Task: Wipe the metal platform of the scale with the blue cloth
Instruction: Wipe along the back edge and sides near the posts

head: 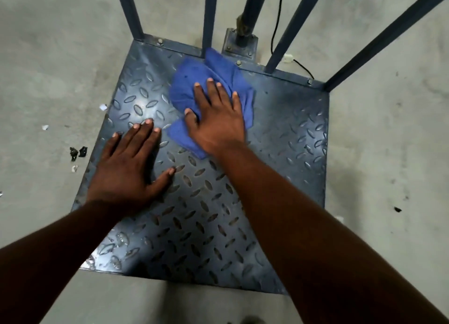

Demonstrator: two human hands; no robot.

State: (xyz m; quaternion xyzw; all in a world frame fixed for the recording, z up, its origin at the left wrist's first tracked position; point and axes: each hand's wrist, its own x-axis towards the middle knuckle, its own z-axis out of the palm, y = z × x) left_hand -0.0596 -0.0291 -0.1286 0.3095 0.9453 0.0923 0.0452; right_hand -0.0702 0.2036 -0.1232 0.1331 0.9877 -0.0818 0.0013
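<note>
The right hand [216, 119] presses flat, fingers spread, on the blue cloth [194, 80] near the platform's [279, 153] far edge. The left hand [128, 165] rests spread on bare metal. Push firmly into every bump and corner.

blue cloth [194, 80] centre hidden under right hand [216, 127] | rail posts [379, 37] cut by top edge | floor debris [78, 151] unidentifiable, possibly plastic

The right hand [216, 122] presses flat on the blue cloth [194, 80], bunched near the metal platform's [279, 141] far edge. The left hand [128, 163] lies palm-down, fingers spread, on bare tread plate beside it.
</note>
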